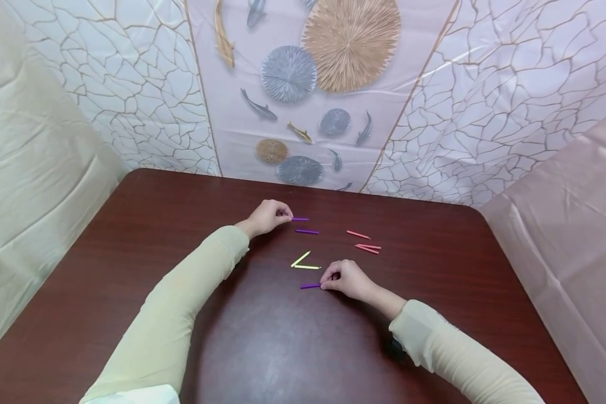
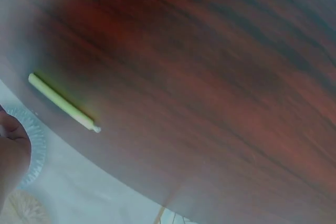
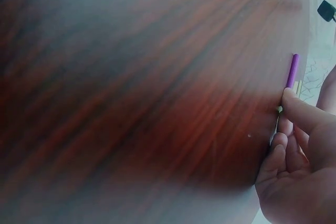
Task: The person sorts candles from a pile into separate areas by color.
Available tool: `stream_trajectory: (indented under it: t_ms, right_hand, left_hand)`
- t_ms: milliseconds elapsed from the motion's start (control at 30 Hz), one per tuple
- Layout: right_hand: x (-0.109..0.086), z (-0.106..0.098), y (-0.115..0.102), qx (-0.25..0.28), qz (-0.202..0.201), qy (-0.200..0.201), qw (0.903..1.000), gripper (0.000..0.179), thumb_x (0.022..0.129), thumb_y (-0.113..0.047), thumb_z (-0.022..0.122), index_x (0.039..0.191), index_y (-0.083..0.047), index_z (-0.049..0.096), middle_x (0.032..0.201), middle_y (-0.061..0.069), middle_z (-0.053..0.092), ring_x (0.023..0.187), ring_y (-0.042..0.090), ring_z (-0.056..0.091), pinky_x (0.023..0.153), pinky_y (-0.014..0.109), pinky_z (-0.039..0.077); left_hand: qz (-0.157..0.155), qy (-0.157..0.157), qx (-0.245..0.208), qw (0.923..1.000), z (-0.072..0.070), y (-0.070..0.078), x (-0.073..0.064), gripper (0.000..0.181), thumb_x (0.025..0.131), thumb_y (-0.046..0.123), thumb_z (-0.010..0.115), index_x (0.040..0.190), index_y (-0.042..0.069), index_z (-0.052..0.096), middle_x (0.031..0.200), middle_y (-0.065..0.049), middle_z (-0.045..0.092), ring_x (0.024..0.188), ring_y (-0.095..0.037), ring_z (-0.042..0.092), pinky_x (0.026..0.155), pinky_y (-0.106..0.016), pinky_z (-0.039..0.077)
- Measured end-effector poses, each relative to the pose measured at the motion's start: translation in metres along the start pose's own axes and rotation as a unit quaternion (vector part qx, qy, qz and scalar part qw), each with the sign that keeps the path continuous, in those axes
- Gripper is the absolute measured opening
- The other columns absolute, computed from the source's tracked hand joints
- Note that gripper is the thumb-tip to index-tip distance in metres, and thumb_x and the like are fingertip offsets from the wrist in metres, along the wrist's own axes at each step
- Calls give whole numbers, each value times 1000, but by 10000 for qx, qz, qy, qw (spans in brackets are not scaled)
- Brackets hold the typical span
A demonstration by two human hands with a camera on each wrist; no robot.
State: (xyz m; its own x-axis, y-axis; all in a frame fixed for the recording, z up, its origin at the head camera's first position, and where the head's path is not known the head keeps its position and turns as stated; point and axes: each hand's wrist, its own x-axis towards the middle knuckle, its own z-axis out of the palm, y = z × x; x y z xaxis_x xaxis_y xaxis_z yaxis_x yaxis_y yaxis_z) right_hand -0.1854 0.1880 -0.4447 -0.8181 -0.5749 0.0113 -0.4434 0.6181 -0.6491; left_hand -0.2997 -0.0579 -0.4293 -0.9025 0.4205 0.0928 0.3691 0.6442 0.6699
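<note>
My left hand (image 1: 269,216), toward the far side of the table, pinches the left end of a thin purple candle (image 1: 301,219). Just in front of it lies a second purple candle (image 1: 307,232). Closer to me, my right hand (image 1: 350,280) holds the right end of another purple candle (image 1: 310,287) between thumb and fingers; the right wrist view also shows this candle (image 3: 293,72) poking out past the thumb. Two yellow candles (image 1: 307,267) form a V between the hands. In the left wrist view only part of the left hand (image 2: 13,150) appears, at the edge.
Right of the purple and yellow candles lie three coral-pink candles, one pink candle (image 1: 358,234) apart and two crossing near it. All rest on a dark reddish-brown table (image 1: 262,348). A patterned cloth (image 1: 333,151) hangs behind the table's far edge.
</note>
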Motion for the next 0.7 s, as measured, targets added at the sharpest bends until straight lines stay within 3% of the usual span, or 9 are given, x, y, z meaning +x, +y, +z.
stream_trajectory:
  t_ms: [367, 700]
  right_hand:
    - [0, 0, -1, 28, 3, -9, 10000, 5, 75, -11, 75, 74, -7, 73, 72, 0, 67, 67, -2, 48, 64, 17, 42]
    - [0, -1, 1, -18, -20, -15, 10000, 5, 75, -12, 75, 74, -8, 73, 72, -1, 67, 66, -2, 47, 63, 17, 41]
  left_hand:
    - [-260, -57, 200, 9994, 14, -4, 5, 11, 89, 13, 62, 90, 6, 70, 87, -7, 68, 81, -16, 58, 79, -30, 47]
    - [-315, -175, 463, 9983, 24, -2, 11, 11, 89, 12, 61, 91, 7, 70, 87, -6, 69, 81, -15, 59, 78, -29, 47]
